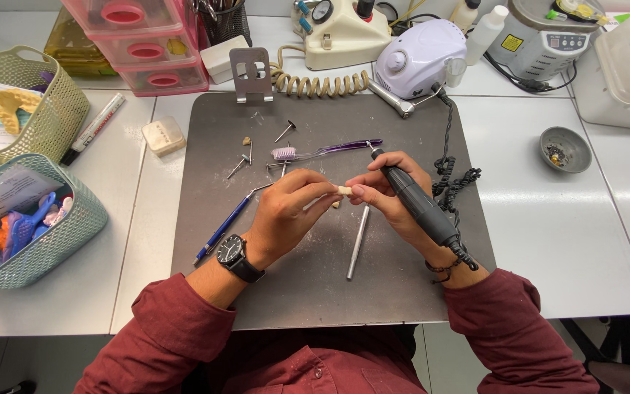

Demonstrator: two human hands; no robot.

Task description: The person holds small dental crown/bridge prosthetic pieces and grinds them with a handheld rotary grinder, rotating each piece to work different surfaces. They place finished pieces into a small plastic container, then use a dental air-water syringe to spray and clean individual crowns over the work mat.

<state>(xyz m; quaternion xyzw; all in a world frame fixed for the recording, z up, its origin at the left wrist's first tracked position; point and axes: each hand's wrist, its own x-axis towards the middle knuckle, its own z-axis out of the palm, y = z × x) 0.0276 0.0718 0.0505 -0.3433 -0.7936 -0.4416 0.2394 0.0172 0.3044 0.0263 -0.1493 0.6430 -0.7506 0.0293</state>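
Pinching a small cream piece [344, 191] at frame centre, left hand [289, 211] and right hand [395, 201] met fingertip to fingertip over the grey mat [315, 292]. Piece looked pale, blocky, matte; detail too small to tell. Right hand was also wrapped round a black handpiece [417, 201], tip pointing toward upper left. Purple toothbrush [322, 151] lay just above, metal rod [359, 241] below, blue tool [224, 228] at left.

Bare dark mat [315, 292] is lying open in front of both hands, nearest the person. Beyond the hands, a purple toothbrush [326, 151] and loose burs [284, 131] are cluttering the way. A coiled black cord [450, 179] is crowding the right hand [391, 197]; a metal rod [358, 241] and blue pen [224, 228] are lying beside the left hand [286, 211].
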